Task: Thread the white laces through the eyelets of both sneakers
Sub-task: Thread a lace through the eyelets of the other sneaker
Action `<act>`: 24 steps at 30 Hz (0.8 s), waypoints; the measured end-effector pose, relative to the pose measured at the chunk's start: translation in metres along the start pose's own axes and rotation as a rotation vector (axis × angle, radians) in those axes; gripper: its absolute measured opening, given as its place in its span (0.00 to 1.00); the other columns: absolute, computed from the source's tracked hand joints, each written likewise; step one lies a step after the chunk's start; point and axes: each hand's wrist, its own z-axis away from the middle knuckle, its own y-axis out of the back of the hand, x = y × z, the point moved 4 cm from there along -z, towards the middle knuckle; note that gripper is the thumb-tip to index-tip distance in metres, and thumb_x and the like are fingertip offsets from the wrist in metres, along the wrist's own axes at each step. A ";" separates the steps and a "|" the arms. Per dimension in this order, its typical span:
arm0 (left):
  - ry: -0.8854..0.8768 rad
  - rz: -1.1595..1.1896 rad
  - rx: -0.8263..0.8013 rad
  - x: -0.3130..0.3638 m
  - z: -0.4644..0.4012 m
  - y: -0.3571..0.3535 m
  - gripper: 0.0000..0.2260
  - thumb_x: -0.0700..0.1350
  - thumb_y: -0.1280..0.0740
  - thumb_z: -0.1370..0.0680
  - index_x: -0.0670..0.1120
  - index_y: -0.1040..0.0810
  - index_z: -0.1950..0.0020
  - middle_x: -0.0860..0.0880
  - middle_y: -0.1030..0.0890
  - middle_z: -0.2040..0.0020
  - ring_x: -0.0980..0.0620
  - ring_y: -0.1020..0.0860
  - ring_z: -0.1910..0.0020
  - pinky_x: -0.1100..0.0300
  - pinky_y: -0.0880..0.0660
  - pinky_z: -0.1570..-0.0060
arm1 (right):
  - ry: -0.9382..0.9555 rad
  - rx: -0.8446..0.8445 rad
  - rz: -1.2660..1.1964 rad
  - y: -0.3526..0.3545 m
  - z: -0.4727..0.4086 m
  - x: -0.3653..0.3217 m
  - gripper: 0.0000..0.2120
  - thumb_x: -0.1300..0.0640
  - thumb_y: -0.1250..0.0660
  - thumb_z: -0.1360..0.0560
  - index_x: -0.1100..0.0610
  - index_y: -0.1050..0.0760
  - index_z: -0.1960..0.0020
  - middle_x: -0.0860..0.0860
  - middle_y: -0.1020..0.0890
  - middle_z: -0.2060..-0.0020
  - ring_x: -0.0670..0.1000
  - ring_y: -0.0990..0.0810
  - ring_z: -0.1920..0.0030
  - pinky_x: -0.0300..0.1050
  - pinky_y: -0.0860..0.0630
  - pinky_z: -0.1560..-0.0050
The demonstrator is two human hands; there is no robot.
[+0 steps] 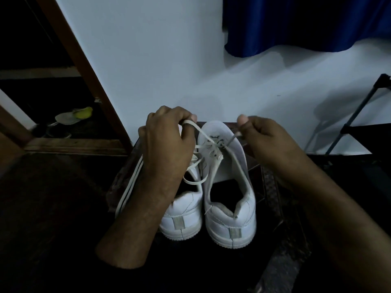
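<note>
1. Sneakers of white leather stand as a pair, heels toward the person and toes toward the wall, on a dark low surface (273, 187) whose far edge meets the pale blue-white wall (160, 60).
2. At the far left a brown wooden frame (84, 66) slants up the wall; behind it, on the dim floor, lies a pale shoe with a yellow-green patch (74, 117).
3. Near the surface's left edge a loose white flat lace (129, 187) runs in doubled strands past the left forearm.
4. The left hand (167, 142) is curled, pinching a loop of white lace (198, 130) above the left sneaker (184, 214), which it partly hides.
5. The right sneaker (228, 208) touches its partner side by side; its lace crosses only the eyelets nearest the toe, the tongue is bare below, and the collar gapes dark.
6. The right hand (268, 140) pinches the other lace end (234, 138) just above that sneaker; the two hands are apart.
7. Upper right hangs a glossy dark blue curtain (296, 24); below it stands a black metal rack (359, 115).
</note>
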 end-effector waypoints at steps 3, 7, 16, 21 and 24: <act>-0.030 0.110 -0.003 0.000 0.000 -0.003 0.11 0.53 0.36 0.20 0.49 0.18 0.53 0.51 0.20 0.56 0.47 0.20 0.53 0.45 0.23 0.51 | -0.065 0.094 -0.413 0.005 0.004 -0.010 0.22 0.41 0.42 0.18 0.54 0.23 0.62 0.52 0.22 0.66 0.53 0.26 0.63 0.52 0.30 0.56; -0.076 0.111 -0.062 0.002 0.000 -0.005 0.13 0.54 0.36 0.19 0.48 0.19 0.56 0.53 0.18 0.61 0.50 0.20 0.59 0.47 0.22 0.55 | -0.036 0.030 -0.940 0.005 0.008 -0.030 0.19 0.47 0.47 0.15 0.55 0.30 0.60 0.52 0.26 0.68 0.51 0.28 0.68 0.48 0.21 0.58; 0.000 0.183 -0.034 -0.001 -0.001 -0.003 0.06 0.49 0.30 0.20 0.51 0.17 0.56 0.59 0.18 0.65 0.60 0.20 0.64 0.59 0.22 0.61 | 0.184 -0.108 0.596 -0.010 0.001 0.004 0.12 0.48 0.35 0.21 0.57 0.23 0.55 0.54 0.21 0.51 0.56 0.22 0.48 0.48 0.28 0.50; 0.034 0.177 -0.112 0.001 0.000 -0.007 0.05 0.51 0.29 0.21 0.52 0.17 0.55 0.58 0.19 0.64 0.60 0.21 0.63 0.55 0.21 0.60 | 0.131 0.010 0.007 0.000 0.002 -0.007 0.13 0.47 0.37 0.18 0.53 0.24 0.57 0.48 0.23 0.63 0.50 0.25 0.62 0.45 0.31 0.58; -0.006 0.079 -0.280 0.003 0.004 -0.013 0.03 0.51 0.27 0.24 0.56 0.17 0.50 0.59 0.18 0.60 0.61 0.20 0.61 0.55 0.20 0.57 | 0.063 0.036 -0.689 0.004 0.004 -0.018 0.14 0.50 0.40 0.17 0.56 0.27 0.56 0.53 0.20 0.62 0.55 0.23 0.61 0.53 0.28 0.59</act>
